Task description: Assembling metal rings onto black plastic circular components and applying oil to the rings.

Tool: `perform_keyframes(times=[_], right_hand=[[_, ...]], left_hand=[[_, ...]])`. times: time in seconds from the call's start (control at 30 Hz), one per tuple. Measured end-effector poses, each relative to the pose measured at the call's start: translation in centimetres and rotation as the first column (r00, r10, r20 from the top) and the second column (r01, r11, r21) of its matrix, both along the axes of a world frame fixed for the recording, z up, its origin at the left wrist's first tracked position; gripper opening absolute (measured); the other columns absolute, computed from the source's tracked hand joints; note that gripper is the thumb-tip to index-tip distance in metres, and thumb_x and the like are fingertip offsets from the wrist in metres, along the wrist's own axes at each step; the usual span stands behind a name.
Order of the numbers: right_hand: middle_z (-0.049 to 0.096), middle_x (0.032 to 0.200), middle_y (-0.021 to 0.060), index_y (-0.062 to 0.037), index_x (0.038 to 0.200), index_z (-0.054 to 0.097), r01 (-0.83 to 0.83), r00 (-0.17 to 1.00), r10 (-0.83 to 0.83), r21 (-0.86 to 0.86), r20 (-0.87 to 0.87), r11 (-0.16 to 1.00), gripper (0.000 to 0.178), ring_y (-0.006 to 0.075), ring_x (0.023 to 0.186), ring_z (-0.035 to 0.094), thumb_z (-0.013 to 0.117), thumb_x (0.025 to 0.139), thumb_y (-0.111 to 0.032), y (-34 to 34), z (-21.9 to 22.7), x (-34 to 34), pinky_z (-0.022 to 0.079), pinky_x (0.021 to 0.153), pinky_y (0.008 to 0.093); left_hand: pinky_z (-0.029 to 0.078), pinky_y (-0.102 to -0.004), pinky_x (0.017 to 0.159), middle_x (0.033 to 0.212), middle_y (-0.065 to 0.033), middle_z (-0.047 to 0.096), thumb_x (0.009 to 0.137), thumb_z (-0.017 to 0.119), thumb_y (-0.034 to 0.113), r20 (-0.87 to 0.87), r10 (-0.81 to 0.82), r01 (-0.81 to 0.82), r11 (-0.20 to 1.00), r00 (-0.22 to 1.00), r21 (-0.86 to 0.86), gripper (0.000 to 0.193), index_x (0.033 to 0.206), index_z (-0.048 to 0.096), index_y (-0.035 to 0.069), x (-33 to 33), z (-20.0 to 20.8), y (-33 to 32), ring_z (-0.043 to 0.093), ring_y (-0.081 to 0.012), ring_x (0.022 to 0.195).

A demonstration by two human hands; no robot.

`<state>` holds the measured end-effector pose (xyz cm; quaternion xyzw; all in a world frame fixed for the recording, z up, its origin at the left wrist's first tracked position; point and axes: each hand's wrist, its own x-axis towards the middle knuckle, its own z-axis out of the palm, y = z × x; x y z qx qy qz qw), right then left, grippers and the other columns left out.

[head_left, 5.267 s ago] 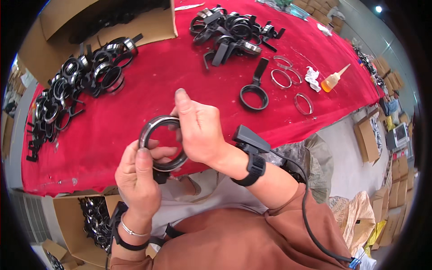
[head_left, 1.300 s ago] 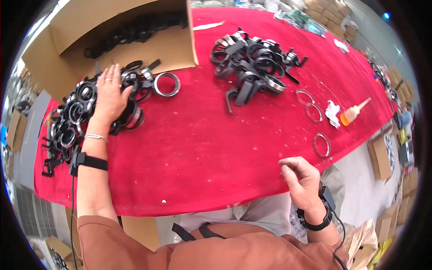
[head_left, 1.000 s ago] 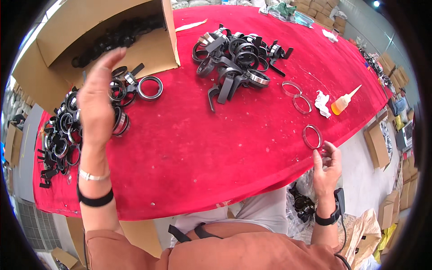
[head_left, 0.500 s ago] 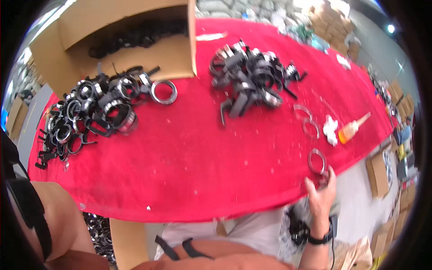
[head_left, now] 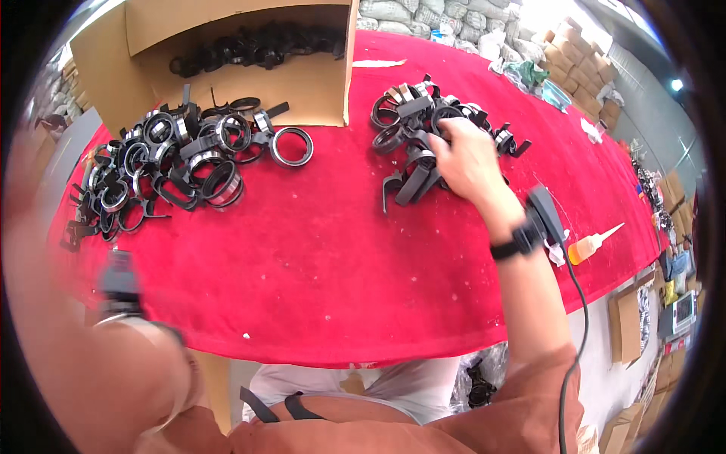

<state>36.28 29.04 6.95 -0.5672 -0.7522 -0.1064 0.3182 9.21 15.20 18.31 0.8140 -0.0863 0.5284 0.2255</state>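
My right hand [head_left: 470, 159] reaches into the middle pile of black-and-silver rings with black tabs [head_left: 416, 184]. Its thumb and index finger are apart, and the fingertips touch or hover over a black ring [head_left: 449, 113]; the other fingers are partly hidden. A black strap with a corded device [head_left: 546, 214] sits on that wrist. My left hand [head_left: 47, 227] is raised at the left edge, smeared by motion, so its fingers cannot be made out. Beside it shows a dark wrist device [head_left: 119, 281]. A larger pile of similar rings [head_left: 198, 146] lies at the left, one ring [head_left: 309, 148] at its right end.
An open cardboard box [head_left: 302, 106] holding more black parts stands behind the left pile. On the right of the red cloth-covered table [head_left: 325, 265] lie a small bottle with a long nozzle [head_left: 584, 249] and crumpled white tissue [head_left: 556, 256]. Sacks [head_left: 473, 38] are stacked beyond.
My right hand has moved from the near right table edge, where it was at a metal ring, up and left to the middle pile. My left hand has come up into view at the left.
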Motion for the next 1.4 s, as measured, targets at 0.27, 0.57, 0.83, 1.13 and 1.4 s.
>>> perform_keyframes(times=[0.27,0.57,0.83,1.13,1.4], right_hand=[[0.063,0.084,0.0213,0.0016,0.085,0.062,0.066,0.986,-0.045,-0.132,0.161,0.989,0.026,0.0383,0.086,0.061,0.064,0.077,-0.023,3.3,-0.9,-1.2,0.049,0.077,0.0441],[0.063,0.083,0.0171,0.0009,0.102,0.062,-0.004,0.965,-0.011,-0.059,-0.26,0.998,0.041,0.0308,0.074,0.063,0.074,0.073,-0.027,-14.5,-2.5,-2.3,0.051,0.067,0.0383],[0.057,0.104,0.0191,0.0081,0.118,0.05,0.634,0.693,-0.709,-0.36,-0.128,0.685,0.08,0.0264,0.093,0.058,0.081,0.062,-0.04,-24.3,-6.2,14.2,0.048,0.081,0.0365],[0.049,0.112,0.0188,0.002,0.123,0.048,0.566,0.822,-0.567,-0.172,0.048,0.806,0.075,0.0351,0.104,0.048,0.079,0.061,-0.027,-21.7,-8.1,11.7,0.045,0.086,0.0415],[0.046,0.113,0.015,-0.007,0.122,0.049,0.3,0.912,-0.321,0.12,0.254,0.946,0.071,0.0324,0.1,0.046,0.07,0.054,0.001,-21.1,-5.6,8.4,0.043,0.084,0.0412]], left_hand=[[0.048,-0.0385,0.086,0.099,-0.0158,0.063,0.093,0.048,0.044,0.037,0.245,0.08,-0.169,0.969,-0.982,0.048,0.103,0.057,-0.002,7.5,-15.3,9.6,0.06,-0.0253,0.094],[0.057,-0.032,0.065,0.103,-0.0202,0.063,0.098,0.04,0.027,0.357,0.038,0.358,-0.14,0.934,-0.923,0.035,0.111,0.052,-0.002,4.6,-17.8,9.7,0.066,-0.0231,0.084],[0.053,-0.031,0.052,0.102,-0.0224,0.061,0.099,0.035,0.031,0.384,-0.221,0.308,-0.311,0.896,-0.899,0.035,0.109,0.05,0.002,7.6,-16.8,5.9,0.063,-0.0236,0.074],[0.055,-0.0357,0.055,0.088,-0.0162,0.064,0.099,0.036,0.028,0.398,-0.256,0.324,-0.286,0.881,-0.902,0.03,0.097,0.055,0.005,7.2,-18.0,5.7,0.065,-0.0305,0.076],[0.058,-0.0413,0.066,0.093,-0.0202,0.063,0.1,0.036,0.027,0.456,-0.245,0.386,-0.286,0.855,-0.877,0.031,0.096,0.054,0.002,7.3,-17.8,5.5,0.065,-0.0367,0.084]])
